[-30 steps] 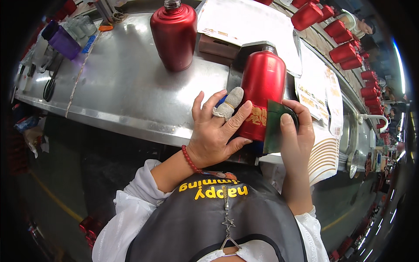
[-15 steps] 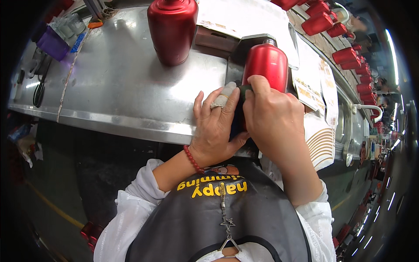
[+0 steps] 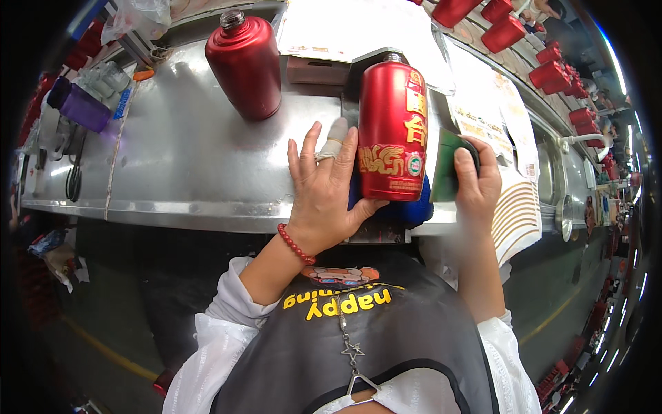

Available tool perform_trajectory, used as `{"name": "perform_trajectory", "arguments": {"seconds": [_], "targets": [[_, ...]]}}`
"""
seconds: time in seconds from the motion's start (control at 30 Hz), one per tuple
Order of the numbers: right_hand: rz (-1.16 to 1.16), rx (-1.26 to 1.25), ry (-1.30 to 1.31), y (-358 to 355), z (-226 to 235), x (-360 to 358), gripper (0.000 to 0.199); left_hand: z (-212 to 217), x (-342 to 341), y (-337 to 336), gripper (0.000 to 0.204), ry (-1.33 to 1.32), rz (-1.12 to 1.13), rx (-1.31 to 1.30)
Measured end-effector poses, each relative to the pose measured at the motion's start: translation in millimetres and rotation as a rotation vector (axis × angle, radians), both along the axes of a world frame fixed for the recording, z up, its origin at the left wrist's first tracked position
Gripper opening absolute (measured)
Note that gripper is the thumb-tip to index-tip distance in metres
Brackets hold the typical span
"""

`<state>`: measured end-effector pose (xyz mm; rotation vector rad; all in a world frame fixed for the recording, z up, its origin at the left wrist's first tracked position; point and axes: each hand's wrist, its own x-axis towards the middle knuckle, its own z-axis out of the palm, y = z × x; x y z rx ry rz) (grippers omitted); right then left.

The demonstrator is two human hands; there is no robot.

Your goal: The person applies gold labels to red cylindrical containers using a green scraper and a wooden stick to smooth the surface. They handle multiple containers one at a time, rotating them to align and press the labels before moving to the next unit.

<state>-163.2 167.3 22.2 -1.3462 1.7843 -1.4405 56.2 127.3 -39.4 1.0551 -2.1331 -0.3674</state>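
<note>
We see a second red bottle (image 3: 244, 65) standing upright on the steel bench (image 3: 186, 159). Behind it we see white sheets (image 3: 358, 27), and red caps (image 3: 503, 27) at the far right

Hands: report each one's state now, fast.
Left hand: open, fingers spread, palm against the red bottle.
Right hand: closed on a green and black pad.

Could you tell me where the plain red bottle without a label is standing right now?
In the head view, the plain red bottle stands upright on the metal counter, upper left, beyond the left hand.

Two red bottles (image 3: 393, 131), one green pad (image 3: 445, 169).
</note>
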Motion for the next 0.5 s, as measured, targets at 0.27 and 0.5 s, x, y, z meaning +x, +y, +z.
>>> {"name": "perform_trajectory", "arguments": {"seconds": [0.27,0.5], "targets": [[0.025,-0.028,-0.020,6.5,-17.9,-4.4,0.021,-3.3,-6.3,0.6,0.105,-0.016,-0.040,-0.062],[0.144,-0.080,-0.295,13.3,-38.2,-4.2,0.021,-13.9,7.6,6.0,0.076,0.004,-0.152,-0.223]]}}
